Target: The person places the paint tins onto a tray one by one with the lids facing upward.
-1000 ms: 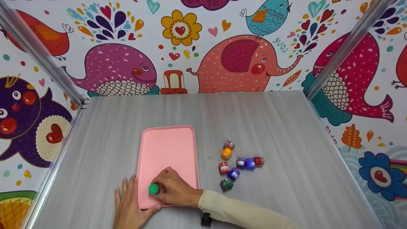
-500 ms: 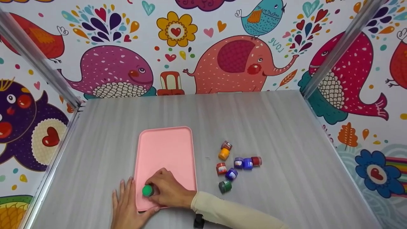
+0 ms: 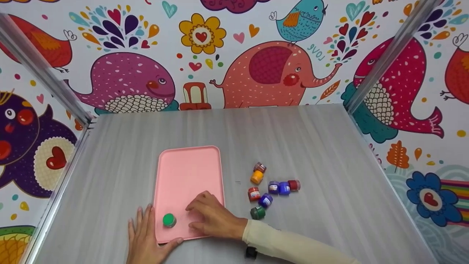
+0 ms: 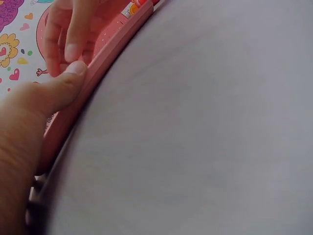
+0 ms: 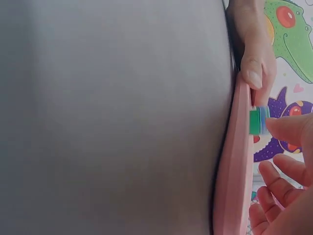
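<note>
A small paint jar (image 3: 169,220) stands in the lower left part of the pink tray (image 3: 188,176), its round green face turned up. My right hand (image 3: 212,216) hovers over the tray just to the right of the jar, fingers loosely bent and apart, holding nothing. In the right wrist view, the jar (image 5: 258,121) shows behind the tray wall, close to the thumb. My left hand (image 3: 148,236) lies flat at the tray's lower left corner. Its fingers stretch along the left side, and its thumb (image 4: 73,71) rests on the near rim.
Right of the tray, several paint jars lie loosely grouped on the grey table (image 3: 311,146): a green jar (image 3: 258,212), a red jar (image 3: 254,194), an orange jar (image 3: 257,177) and blue ones among them. Printed walls and metal posts (image 3: 392,58) border the table.
My right hand first shifted the green paint jar slightly left in the tray, then let go and drew back to the right. The left hand stays at the tray corner.
</note>
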The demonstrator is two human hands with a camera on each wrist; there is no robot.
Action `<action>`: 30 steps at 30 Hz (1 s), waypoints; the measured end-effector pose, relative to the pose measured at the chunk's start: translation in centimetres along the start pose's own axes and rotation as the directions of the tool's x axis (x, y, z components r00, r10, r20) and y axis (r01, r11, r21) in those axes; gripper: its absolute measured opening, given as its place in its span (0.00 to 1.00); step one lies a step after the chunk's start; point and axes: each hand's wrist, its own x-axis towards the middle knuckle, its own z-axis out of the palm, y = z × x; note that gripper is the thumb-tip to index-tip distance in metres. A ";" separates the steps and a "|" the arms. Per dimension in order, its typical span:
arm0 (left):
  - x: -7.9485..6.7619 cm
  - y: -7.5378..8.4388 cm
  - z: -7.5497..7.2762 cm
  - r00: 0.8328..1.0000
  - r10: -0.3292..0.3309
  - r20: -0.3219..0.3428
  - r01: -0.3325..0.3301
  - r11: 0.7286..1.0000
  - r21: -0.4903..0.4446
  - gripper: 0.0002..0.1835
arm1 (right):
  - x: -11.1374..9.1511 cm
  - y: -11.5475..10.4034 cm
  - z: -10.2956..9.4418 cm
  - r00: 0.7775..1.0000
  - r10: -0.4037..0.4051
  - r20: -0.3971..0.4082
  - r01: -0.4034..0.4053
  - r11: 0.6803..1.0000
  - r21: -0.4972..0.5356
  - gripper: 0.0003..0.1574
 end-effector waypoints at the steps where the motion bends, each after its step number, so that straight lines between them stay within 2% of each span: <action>1: 0.0 0.1 -0.1 1.000 -0.007 0.011 0.007 1.000 -0.001 0.76 | -0.3 0.2 -0.3 1.000 0.008 -0.002 -0.008 1.000 0.000 0.23; 9: 0.0 0.1 0.0 1.000 -0.011 0.017 0.011 1.000 -0.001 0.78 | -2.8 1.8 -2.9 0.998 0.059 -0.032 -0.058 0.998 0.033 0.21; 14: 0.0 0.1 0.0 1.000 0.002 0.009 -0.002 1.000 -0.023 0.78 | -4.0 3.0 -5.5 0.992 0.066 -0.111 -0.061 0.997 0.042 0.20; 21: 0.2 0.1 -0.1 1.000 -0.016 0.018 0.016 1.000 -0.016 0.78 | -5.7 5.2 -9.4 0.966 0.113 -0.232 -0.098 0.992 0.075 0.21; 24: 0.3 0.2 -0.2 0.998 -0.033 0.044 0.034 0.999 -0.022 0.78 | -6.7 6.2 -10.5 0.955 0.149 -0.255 -0.128 0.987 0.096 0.21; 30: 0.4 0.2 -0.3 0.995 -0.053 0.082 0.055 0.998 -0.024 0.79 | -8.8 7.5 -12.1 0.926 0.261 -0.272 -0.238 0.964 0.116 0.22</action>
